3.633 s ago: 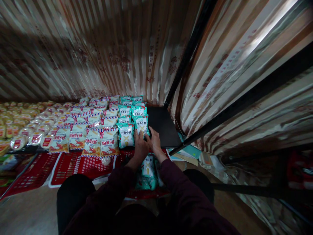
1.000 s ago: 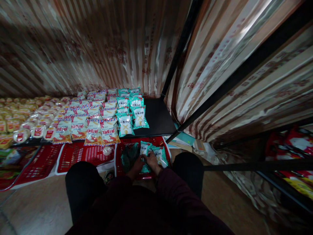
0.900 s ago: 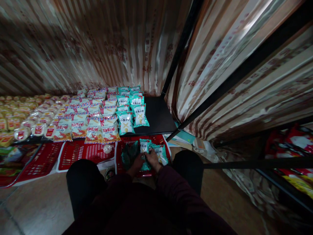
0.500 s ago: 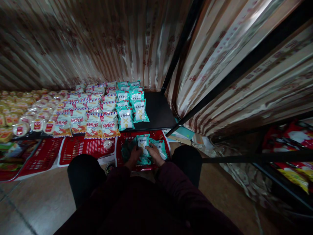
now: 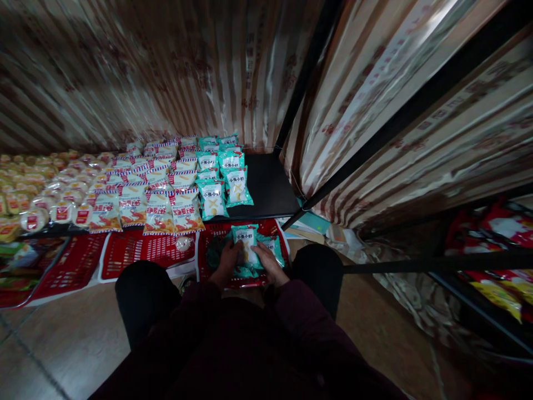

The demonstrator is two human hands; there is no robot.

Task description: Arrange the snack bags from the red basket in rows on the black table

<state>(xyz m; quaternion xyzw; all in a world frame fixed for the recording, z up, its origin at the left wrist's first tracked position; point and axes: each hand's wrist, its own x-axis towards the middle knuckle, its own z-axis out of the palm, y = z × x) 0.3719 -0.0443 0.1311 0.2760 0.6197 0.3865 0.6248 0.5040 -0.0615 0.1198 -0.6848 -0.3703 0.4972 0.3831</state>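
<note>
Both hands hold one teal snack packet [image 5: 245,243] over a red basket [image 5: 278,230] on the floor. My left hand [image 5: 227,259] grips the packet's left edge and my right hand [image 5: 266,261] its right edge. More teal packets [image 5: 270,247] lie in the basket under the hands. On the low black shelf [image 5: 266,191] beyond, teal packets [image 5: 225,186] stand in two rows, beside red-and-white packets [image 5: 160,208].
Two more red baskets [image 5: 141,255] lie to the left under the shelf edge. Yellow and white packets [image 5: 37,194] fill the shelf's left end. A black rack post [image 5: 300,94] and striped plastic sheeting rise at the right. My dark knees flank the basket.
Since placing a teal packet on the shelf, my hands dropped to the basket and picked up another; over the last second they have lifted it slightly toward the shelf.
</note>
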